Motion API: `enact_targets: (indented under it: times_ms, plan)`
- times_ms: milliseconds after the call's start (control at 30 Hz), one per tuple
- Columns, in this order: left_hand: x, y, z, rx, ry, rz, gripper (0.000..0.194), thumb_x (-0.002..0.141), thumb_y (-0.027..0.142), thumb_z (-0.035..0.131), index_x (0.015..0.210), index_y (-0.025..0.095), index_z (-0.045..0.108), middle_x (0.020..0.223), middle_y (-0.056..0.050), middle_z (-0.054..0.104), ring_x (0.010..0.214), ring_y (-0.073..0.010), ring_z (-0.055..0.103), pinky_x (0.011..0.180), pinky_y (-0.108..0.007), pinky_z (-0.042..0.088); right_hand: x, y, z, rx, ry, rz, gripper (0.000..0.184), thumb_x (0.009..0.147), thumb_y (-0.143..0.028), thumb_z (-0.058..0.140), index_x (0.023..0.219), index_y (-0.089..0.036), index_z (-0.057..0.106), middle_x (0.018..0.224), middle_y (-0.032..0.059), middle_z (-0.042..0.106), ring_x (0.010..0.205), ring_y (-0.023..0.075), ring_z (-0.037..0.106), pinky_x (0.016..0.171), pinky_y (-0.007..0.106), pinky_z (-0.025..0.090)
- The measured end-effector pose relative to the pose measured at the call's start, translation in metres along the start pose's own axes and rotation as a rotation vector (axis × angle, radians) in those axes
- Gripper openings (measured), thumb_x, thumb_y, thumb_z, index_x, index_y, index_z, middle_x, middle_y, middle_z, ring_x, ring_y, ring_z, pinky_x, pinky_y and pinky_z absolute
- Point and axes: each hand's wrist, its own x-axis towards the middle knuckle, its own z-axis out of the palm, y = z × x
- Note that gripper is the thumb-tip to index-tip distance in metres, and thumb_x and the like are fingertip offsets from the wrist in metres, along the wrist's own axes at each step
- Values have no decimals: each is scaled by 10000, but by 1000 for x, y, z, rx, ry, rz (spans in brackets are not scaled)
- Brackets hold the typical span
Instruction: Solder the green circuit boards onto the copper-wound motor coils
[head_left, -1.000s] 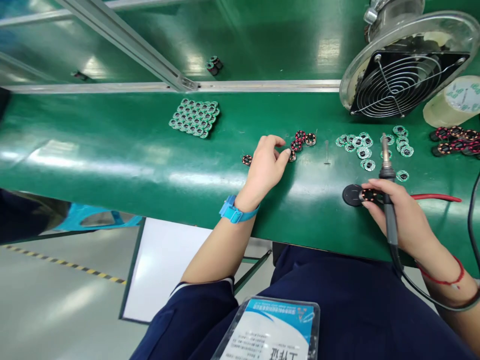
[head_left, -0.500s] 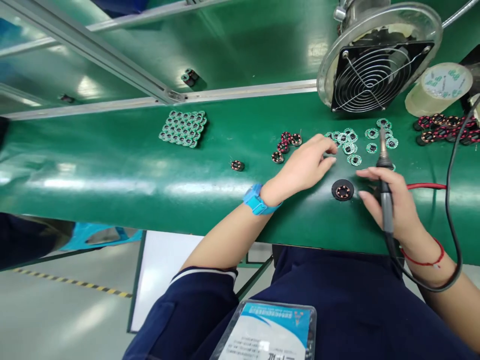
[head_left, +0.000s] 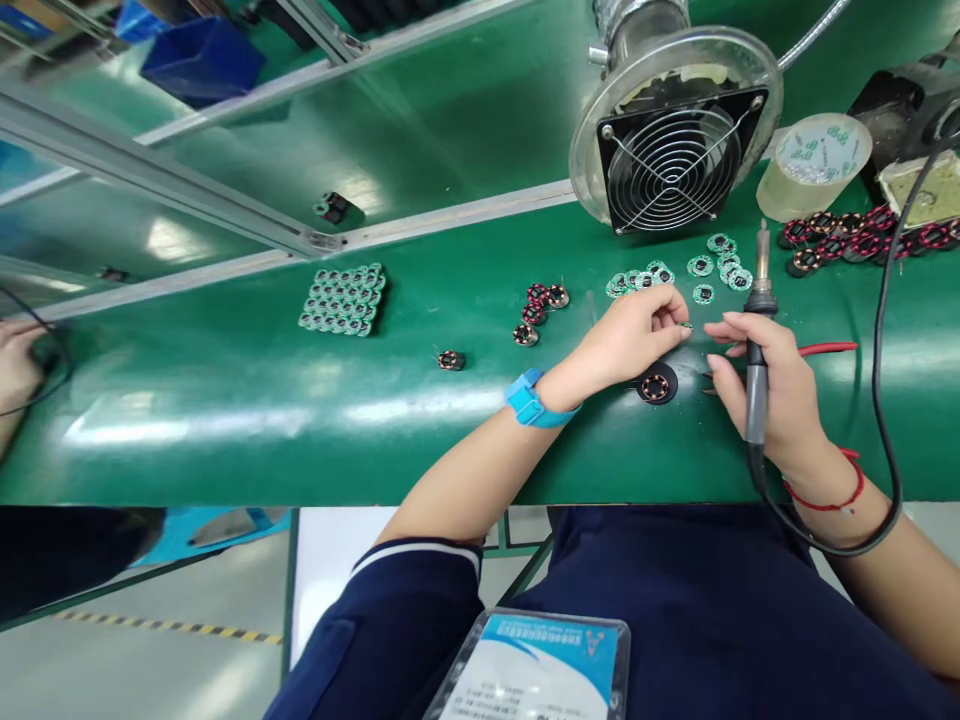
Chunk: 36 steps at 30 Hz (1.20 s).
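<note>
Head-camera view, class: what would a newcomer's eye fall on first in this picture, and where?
The large round fan with a wire guard dominates the top of the view, at the back of the green workbench. Below it, at the right, the right hand grips a soldering iron upright, beside the left hand, whose wrist wears a blue strap. Small round circuit boards lie scattered just behind them.

Left hand (head_left: 628,338) angled forward, fingers (head_left: 670,325) pinched together; right hand (head_left: 776,395) curled, its fingers (head_left: 739,325) half-extended leftward

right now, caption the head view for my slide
Left hand pinches something small near a black round holder; right hand holds a soldering iron at a green bench
</note>
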Motion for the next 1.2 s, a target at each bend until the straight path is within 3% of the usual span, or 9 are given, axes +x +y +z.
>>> enact_targets:
  times_ms: [100, 267, 333, 400, 500, 600, 767, 933, 1200]
  plan:
    - [-14, 11, 6, -476, -25, -159, 154, 774, 180, 642, 786, 144, 492, 661, 44, 463, 599, -51, 430, 574, -203, 375, 5, -7, 3, -147, -24, -139, 482, 847, -253, 632, 1292, -243, 447, 1090, 69, 663, 848, 217, 590, 721, 391, 517]
    - [-34, 15, 5, -720, 24, -217, 244, 765, 224, 664, 900, 154, 474, 743, 21, 536, 651, -57, 503, 625, -212, 420, 9, -16, 2, -239, -61, -215, 455, 867, -217, 603, 1288, -254, 434, 982, 61, 673, 778, 213, 571, 641, 366, 489]
    - [-41, 13, -1, -674, 67, -168, 220, 799, 218, 627, 939, 163, 466, 784, 11, 540, 689, -64, 515, 667, -222, 440, 8, -15, 1, -216, -85, -211, 493, 854, -218, 620, 1305, -256, 423, 1012, 63, 678, 806, 219, 593, 674, 382, 513]
    - [-48, 10, -7, -460, 60, -64, 213, 818, 217, 611, 979, 167, 480, 881, -19, 553, 773, -89, 525, 734, -251, 456, 6, -11, -1, -157, -81, -173, 532, 838, -211, 639, 1320, -266, 420, 1052, 55, 678, 849, 216, 620, 732, 396, 538]
    - [-57, 8, -12, 93, -84, 101, 366, 796, 230, 657, 1127, 163, 517, 1138, -95, 537, 1020, -194, 491, 915, -371, 424, 3, -5, -2, -14, -48, -34, 562, 820, -207, 657, 1328, -289, 429, 1103, 39, 666, 925, 204, 645, 816, 409, 557]
    - [-65, 4, -6, 423, -187, 137, 333, 853, 239, 591, 1175, 159, 554, 1160, -106, 525, 1041, -224, 449, 947, -404, 391, -1, 0, -4, 88, -45, 94, 562, 813, -224, 667, 1322, -300, 442, 1129, 43, 654, 936, 198, 655, 817, 400, 568]
    - [-69, -7, 15, 514, -37, 145, 247, 926, 248, 470, 1106, 128, 590, 1004, -89, 553, 927, -202, 447, 900, -349, 410, -2, -7, -6, 172, -128, 120, 548, 814, -221, 670, 1309, -297, 449, 1120, 41, 660, 936, 182, 664, 814, 363, 577]
    - [-70, -15, 28, 528, 124, 105, 208, 907, 252, 479, 1040, 111, 555, 999, -102, 553, 914, -216, 456, 857, -369, 420, 5, -25, -1, 157, -272, 1, 546, 828, -191, 651, 1317, -301, 434, 1100, 31, 669, 1004, 185, 647, 890, 366, 548]
    - [-75, -22, 7, 157, 55, 136, 257, 793, 83, 486, 1036, 156, 444, 1016, -84, 536, 927, -172, 489, 822, -317, 449, 7, -22, 10, 35, -419, -100, 532, 847, -195, 606, 1334, -297, 418, 1108, 29, 671, 999, 222, 596, 848, 403, 514]
